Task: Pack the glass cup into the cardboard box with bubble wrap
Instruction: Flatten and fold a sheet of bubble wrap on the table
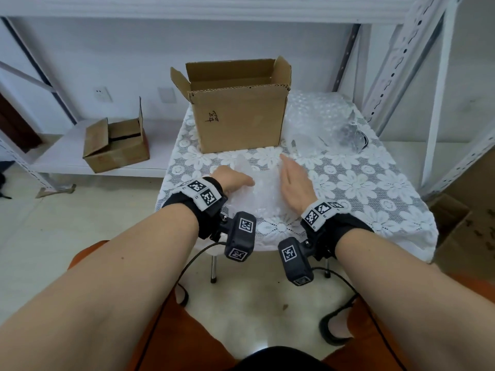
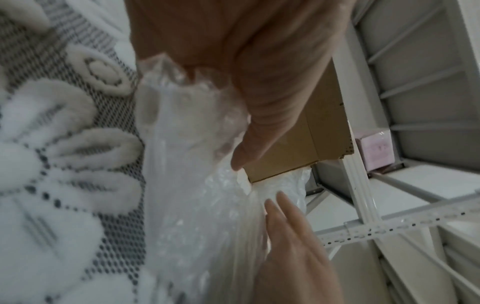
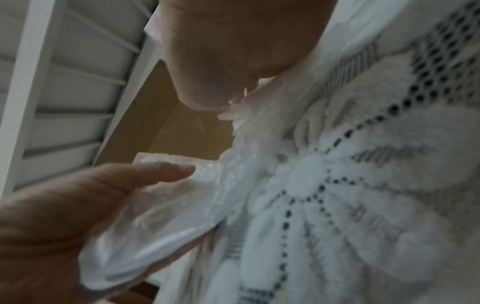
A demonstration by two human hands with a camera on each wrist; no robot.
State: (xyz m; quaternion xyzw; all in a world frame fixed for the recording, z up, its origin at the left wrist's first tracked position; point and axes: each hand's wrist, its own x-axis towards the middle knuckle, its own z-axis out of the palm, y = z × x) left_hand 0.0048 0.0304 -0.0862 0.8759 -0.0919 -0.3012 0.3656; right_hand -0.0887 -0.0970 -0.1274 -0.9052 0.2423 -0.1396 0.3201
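Your bare forearms point(image 1: 134, 263) reach over the table point(image 1: 375, 188). Your left hand point(image 1: 234, 180) grips the bubble wrap point(image 1: 263, 194), thumb on top. Your right hand point(image 1: 293, 183) lies flat against its other side, fingers point(image 1: 288, 166) straight and together. The glass cup point(image 1: 351, 135) lies right of the cardboard box point(image 1: 238, 119).

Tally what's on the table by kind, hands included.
Hands: 2 (left hand, right hand)
Cardboard box: 1
Bubble wrap: 2 (bundle between the hands, heap right of the box)
Glassy item by the heap: too unclear, not counted
Total: 5
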